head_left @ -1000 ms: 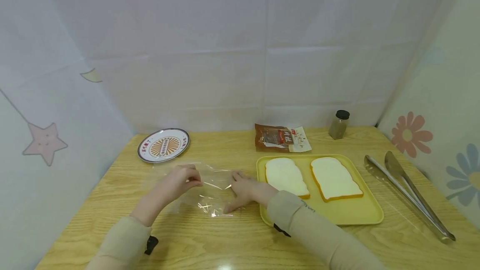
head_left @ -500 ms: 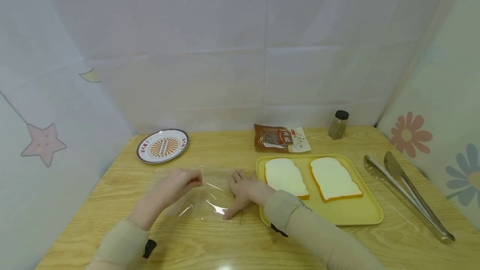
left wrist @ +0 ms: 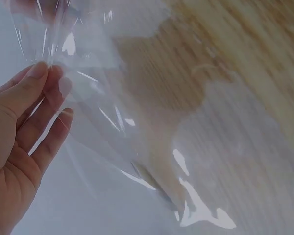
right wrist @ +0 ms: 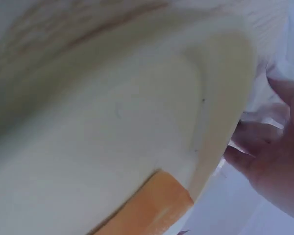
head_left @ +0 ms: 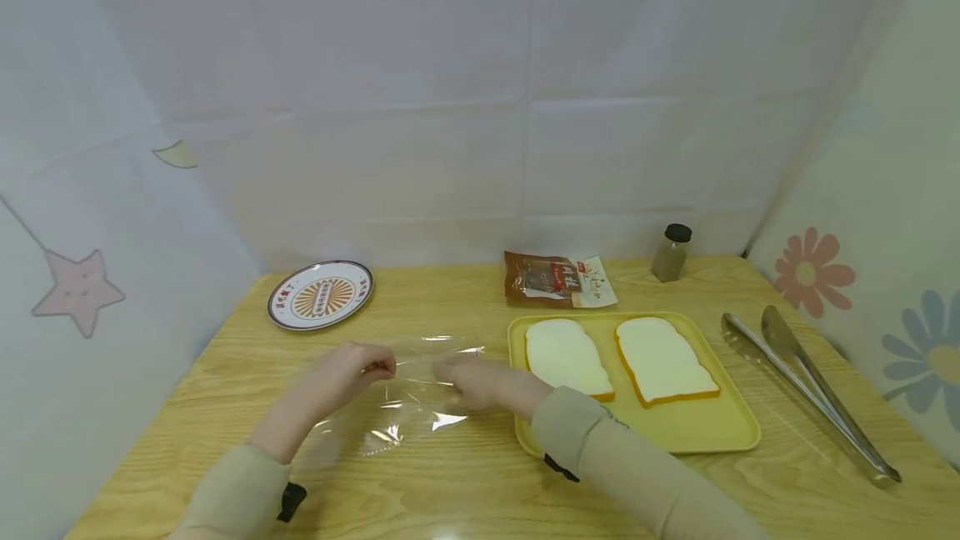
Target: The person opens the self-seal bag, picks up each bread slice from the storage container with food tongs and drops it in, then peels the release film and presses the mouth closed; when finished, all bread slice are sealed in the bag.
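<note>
A clear, shiny plastic bag [head_left: 420, 407] lies crinkled on the wooden table in front of me. Its edge is pinched between the thumb and fingers of my left hand [head_left: 351, 382], and the left wrist view shows the film [left wrist: 112, 107] drawn into folds at those fingertips. From the other side my right hand [head_left: 480, 383] reaches over the bag, blurred in the head view. In the right wrist view its thumb and fingers [right wrist: 257, 137] stand apart beside the film, past the tray's rim. Two bread slices [head_left: 566, 357] lie on a yellow tray [head_left: 675, 436] under my right forearm.
Metal tongs [head_left: 810, 398] lie right of the tray. Behind it are a brown-and-white printed pouch [head_left: 561, 279] and a small jar [head_left: 671, 254] with a black lid. A round printed plate [head_left: 321, 296] sits at the back left. Cloth walls border the table.
My right hand has gone from lying spread on the bag to reaching left with its fingers closer together. The bag has shifted and creased; my left hand keeps its pinch.
</note>
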Available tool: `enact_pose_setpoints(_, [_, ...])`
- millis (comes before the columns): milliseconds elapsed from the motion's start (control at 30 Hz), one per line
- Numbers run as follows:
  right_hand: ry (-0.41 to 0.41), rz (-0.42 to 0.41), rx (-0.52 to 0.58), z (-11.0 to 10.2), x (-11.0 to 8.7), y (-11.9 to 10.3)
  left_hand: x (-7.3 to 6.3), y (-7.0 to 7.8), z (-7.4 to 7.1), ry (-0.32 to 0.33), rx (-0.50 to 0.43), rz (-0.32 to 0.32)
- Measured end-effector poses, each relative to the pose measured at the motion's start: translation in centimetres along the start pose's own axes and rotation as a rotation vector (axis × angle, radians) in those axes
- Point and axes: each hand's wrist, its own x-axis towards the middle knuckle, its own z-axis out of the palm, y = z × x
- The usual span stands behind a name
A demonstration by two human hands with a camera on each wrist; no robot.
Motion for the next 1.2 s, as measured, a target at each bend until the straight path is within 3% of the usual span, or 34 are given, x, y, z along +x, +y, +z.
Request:
enact_pose_setpoints(300, [-0.235, 0.239, -0.026, -1.2, -1.4, -0.9, 0.0, 0.1, -1.1, 0.058, -0.071, 0.041])
enact_pose_setpoints(600, [-0.246, 0.309, -0.059, -2.0, -1.6, -1.9, 0.3, 1.4, -1.0, 0.155, 0.035, 0.146])
enact_pose_setpoints(833, [-0.252, 0.302, -0.08, -1.6, -1.5, -1.7, 0.0, 1.8, -0.9, 0.081, 0.137, 0.085])
enact_pose_setpoints(1000, [-0.264, 0.297, -0.088, -1.6, -1.5, -1.5, -0.2, 1.6, -0.9, 0.014, 0.13, 0.03])
enact_pose_setpoints(1200, [-0.269, 0.294, -0.113, -1.6, -1.6, -1.6, 0.0, 1.9, -0.8, 0.051, 0.079, -0.019])
